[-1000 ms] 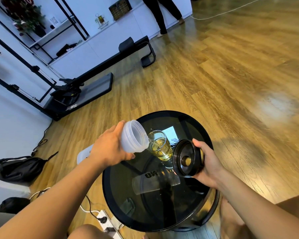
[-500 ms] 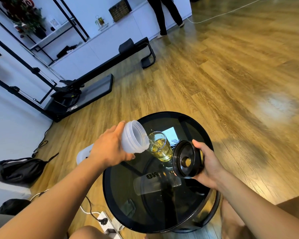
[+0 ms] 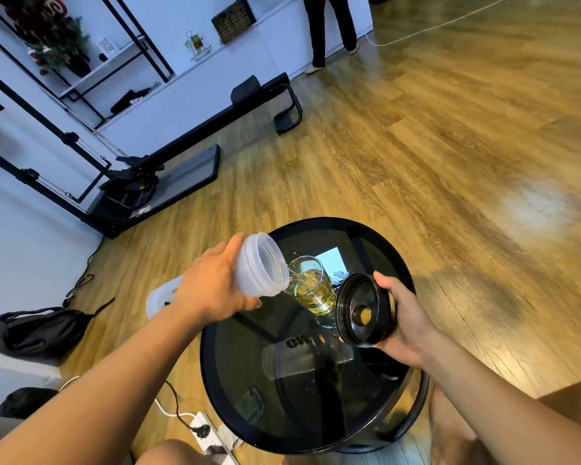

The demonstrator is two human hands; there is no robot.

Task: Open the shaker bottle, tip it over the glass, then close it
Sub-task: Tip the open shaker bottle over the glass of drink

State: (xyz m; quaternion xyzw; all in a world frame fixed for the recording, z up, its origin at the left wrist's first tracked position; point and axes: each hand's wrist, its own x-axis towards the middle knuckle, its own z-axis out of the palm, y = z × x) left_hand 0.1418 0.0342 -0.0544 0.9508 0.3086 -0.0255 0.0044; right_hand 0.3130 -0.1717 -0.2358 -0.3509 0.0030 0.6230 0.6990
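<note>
My left hand (image 3: 215, 290) grips a translucent white shaker bottle (image 3: 260, 265), tipped on its side with its open mouth at the rim of a clear glass (image 3: 312, 286). A thin stream of clear liquid runs from the mouth into the glass, which holds yellowish liquid and stands on the round black glass table (image 3: 376, 236). To the right of the glass, my right hand (image 3: 405, 317) holds the bottle's black lid (image 3: 363, 310) with its inside facing me.
A power strip (image 3: 203, 431) with cables lies on the wooden floor at the table's left. A black bag (image 3: 37, 330) sits by the wall. An exercise machine (image 3: 168, 169) stands beyond the table, and a person (image 3: 329, 28) stands far back. My knees are below the table.
The bottle has tipped slightly further and liquid now streams into the glass. Both hands stay almost where they were.
</note>
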